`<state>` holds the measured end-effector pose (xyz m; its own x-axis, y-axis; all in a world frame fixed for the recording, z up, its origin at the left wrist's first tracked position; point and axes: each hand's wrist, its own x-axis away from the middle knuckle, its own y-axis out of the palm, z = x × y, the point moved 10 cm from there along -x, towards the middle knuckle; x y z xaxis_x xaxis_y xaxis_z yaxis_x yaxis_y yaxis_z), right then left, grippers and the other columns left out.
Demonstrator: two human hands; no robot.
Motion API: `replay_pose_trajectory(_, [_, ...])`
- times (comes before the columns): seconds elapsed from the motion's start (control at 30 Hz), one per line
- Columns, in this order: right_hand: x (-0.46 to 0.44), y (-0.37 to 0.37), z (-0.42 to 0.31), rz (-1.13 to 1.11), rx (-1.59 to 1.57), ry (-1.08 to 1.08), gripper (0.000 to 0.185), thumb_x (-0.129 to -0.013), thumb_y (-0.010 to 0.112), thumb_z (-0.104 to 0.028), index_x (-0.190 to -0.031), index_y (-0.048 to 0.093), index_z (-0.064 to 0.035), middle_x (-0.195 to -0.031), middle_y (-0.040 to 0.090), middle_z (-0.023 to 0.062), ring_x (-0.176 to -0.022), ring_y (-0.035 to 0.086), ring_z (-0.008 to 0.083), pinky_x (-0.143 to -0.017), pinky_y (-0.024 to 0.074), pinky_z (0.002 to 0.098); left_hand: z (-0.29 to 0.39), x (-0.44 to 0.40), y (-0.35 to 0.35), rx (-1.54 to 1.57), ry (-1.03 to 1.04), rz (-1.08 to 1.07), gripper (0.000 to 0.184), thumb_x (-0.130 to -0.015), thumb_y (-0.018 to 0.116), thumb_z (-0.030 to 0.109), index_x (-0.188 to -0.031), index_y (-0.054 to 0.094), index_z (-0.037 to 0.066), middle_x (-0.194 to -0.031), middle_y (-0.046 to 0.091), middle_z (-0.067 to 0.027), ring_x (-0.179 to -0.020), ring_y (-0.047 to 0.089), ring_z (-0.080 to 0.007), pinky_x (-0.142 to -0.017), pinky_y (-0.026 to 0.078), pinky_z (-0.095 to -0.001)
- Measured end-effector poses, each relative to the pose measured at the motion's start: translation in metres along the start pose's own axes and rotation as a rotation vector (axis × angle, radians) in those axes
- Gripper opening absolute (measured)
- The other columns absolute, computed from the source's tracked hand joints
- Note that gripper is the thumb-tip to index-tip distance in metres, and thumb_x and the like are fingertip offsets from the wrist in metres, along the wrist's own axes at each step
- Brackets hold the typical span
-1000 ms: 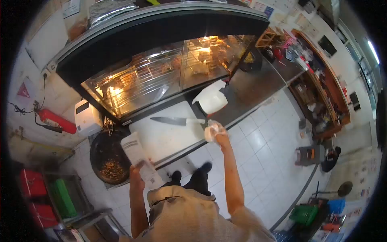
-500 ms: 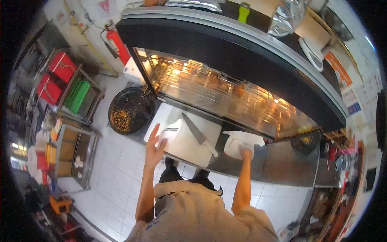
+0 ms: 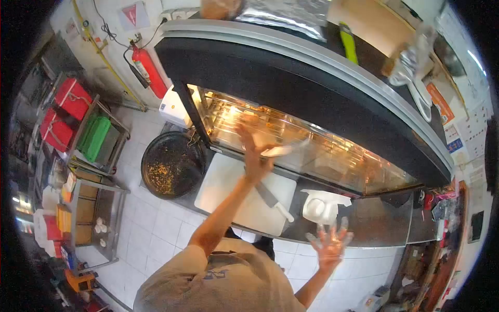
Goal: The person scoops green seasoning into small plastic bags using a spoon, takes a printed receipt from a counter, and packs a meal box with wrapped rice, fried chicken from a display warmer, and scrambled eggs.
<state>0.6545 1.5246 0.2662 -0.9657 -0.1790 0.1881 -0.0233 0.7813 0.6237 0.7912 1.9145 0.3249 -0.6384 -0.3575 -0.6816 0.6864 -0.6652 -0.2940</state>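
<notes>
My left hand [image 3: 255,158] is raised over the cutting board in front of the lit display cabinet, its fingers smeared by motion. A blurred pale strip [image 3: 280,150] shows against its thumb; I cannot tell whether it is gripped. Below that hand, a knife [image 3: 270,197] with a white handle lies across the white cutting board [image 3: 221,182]. My right hand [image 3: 330,247], in a clear plastic glove, has its fingers spread and holds nothing. Just beyond its fingertips, a white container [image 3: 314,209] sits on the dark counter, with a white sheet [image 3: 338,198] around it.
The glass-fronted cabinet [image 3: 312,93] spans the back of the counter. To the left stands a round black pan [image 3: 174,156] with brown bits. A fire extinguisher [image 3: 148,70] hangs on the wall. A cart [image 3: 96,208] is at far left.
My left hand has swung up and right, from the board's left side to the cabinet front. My right hand has let go of the white container and drawn back, fingers spread. The view has shifted.
</notes>
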Motion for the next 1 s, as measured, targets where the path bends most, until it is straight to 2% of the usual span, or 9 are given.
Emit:
replay_pose_trajectory(0.17, [-0.027, 0.017, 0.18, 0.066, 0.365, 0.262, 0.085, -0.095, 0.063, -0.033, -0.161, 0.01, -0.0254, -0.151, 0.04, 0.0101, -0.136, 0.045, 0.0348, -0.096, 0.0504, 0.0584, 0.067, 0.033, 0.057, 0.51, 0.04, -0.397, 0.023, -0.073, 0.071, 0.008, -0.094, 0.077, 0.016, -0.165, -0.001, -0.0269, -0.151, -0.011, -0.0491, -0.117, -0.005, -0.0673])
replay_pose_trajectory(0.27, [-0.068, 0.109, 0.255, -0.091, 0.648, 0.306, 0.083, -0.092, 0.062, -0.024, -0.16, 0.015, -0.0185, -0.154, 0.035, 0.0176, -0.137, 0.042, 0.0397, -0.102, 0.0448, 0.0547, 0.087, 0.039, 0.06, 0.449, 0.109, -0.449, 0.031, -0.067, 0.069, -0.003, -0.092, 0.075, 0.015, -0.167, 0.007, -0.0197, -0.153, -0.002, -0.0445, -0.12, 0.003, -0.0651])
replay_pose_trajectory(0.43, [-0.144, 0.311, 0.275, -0.569, 1.342, -0.344, 0.076, -0.089, 0.06, -0.014, -0.157, 0.026, -0.0099, -0.156, 0.035, 0.0248, -0.137, 0.043, 0.0435, -0.109, 0.0409, 0.0466, 0.098, 0.038, -0.012, 0.744, 0.039, -0.888, 0.039, -0.068, 0.067, -0.002, -0.102, 0.076, 0.015, -0.162, 0.029, -0.0164, -0.152, 0.023, -0.0344, -0.118, 0.019, -0.0634])
replay_pose_trajectory(0.57, [-0.201, 0.391, 0.243, -0.245, 1.698, -1.207, 0.044, -0.096, 0.057, -0.015, -0.136, 0.053, 0.0041, -0.146, 0.049, 0.0242, -0.127, 0.055, 0.0396, -0.101, 0.0497, 0.0407, 0.036, 0.036, -0.142, 0.852, -0.299, -0.82, 0.035, -0.072, 0.07, 0.002, -0.105, 0.076, 0.012, -0.151, 0.049, -0.0172, -0.138, 0.049, -0.0349, -0.111, 0.04, -0.0472])
replay_pose_trajectory(0.67, [-0.275, 0.33, 0.255, 0.363, 2.229, -0.919, 0.067, -0.084, 0.072, -0.04, -0.127, 0.057, 0.01, -0.132, 0.058, 0.0279, -0.12, 0.056, 0.0445, -0.1, 0.0463, 0.0496, -0.049, 0.068, -0.254, 0.568, -0.471, -0.512, 0.029, -0.083, 0.074, 0.026, -0.103, 0.076, 0.004, -0.129, 0.066, -0.0191, -0.11, 0.068, -0.0291, -0.094, 0.053, -0.0376])
replay_pose_trajectory(0.77, [-0.308, 0.335, 0.228, 0.349, 1.845, -1.105, 0.08, -0.079, 0.07, -0.055, -0.13, 0.058, 0.0051, -0.132, 0.058, 0.0247, -0.124, 0.053, 0.0425, -0.105, 0.0426, 0.0493, -0.126, 0.164, -0.358, 0.689, -1.149, 0.105, 0.044, -0.092, 0.07, 0.035, -0.115, 0.069, -0.002, -0.128, 0.065, -0.0196, -0.114, 0.065, -0.0306, -0.097, 0.051, -0.0438])
replay_pose_trajectory(0.87, [-0.337, 0.314, 0.244, 0.193, 1.755, -1.065, 0.074, -0.081, 0.071, -0.042, -0.14, 0.051, -0.0034, -0.146, 0.049, 0.0199, -0.135, 0.046, 0.036, -0.115, 0.0324, 0.0482, -0.131, 0.197, -0.429, 0.454, -1.114, 0.115, 0.067, -0.089, 0.073, 0.043, -0.132, 0.055, -0.006, -0.13, 0.063, -0.0218, -0.12, 0.062, -0.0331, -0.103, 0.048, -0.0445])
replay_pose_trajectory(0.93, [-0.345, 0.299, 0.251, 0.174, 1.894, -1.191, 0.051, -0.084, 0.071, -0.044, -0.114, 0.065, -0.004, -0.128, 0.061, 0.0151, -0.112, 0.06, 0.0333, -0.099, 0.0466, 0.0476, -0.126, 0.215, -0.449, 0.481, -1.124, 0.207, 0.068, -0.089, 0.073, 0.042, -0.133, 0.053, -0.006, -0.13, 0.063, -0.0222, -0.118, 0.063, -0.0334, -0.102, 0.049, -0.0447])
replay_pose_trajectory(1.0, [-0.327, 0.312, 0.236, 0.179, 1.816, -0.974, 0.057, -0.087, 0.067, -0.048, -0.119, 0.062, -0.0012, -0.128, 0.06, 0.0196, -0.115, 0.058, 0.0379, -0.1, 0.0452, 0.0501, -0.124, 0.241, -0.463, 0.553, -1.166, 0.391, 0.064, -0.089, 0.074, 0.038, -0.13, 0.054, -0.007, -0.129, 0.063, -0.0239, -0.113, 0.064, -0.0342, -0.099, 0.051, -0.0457])
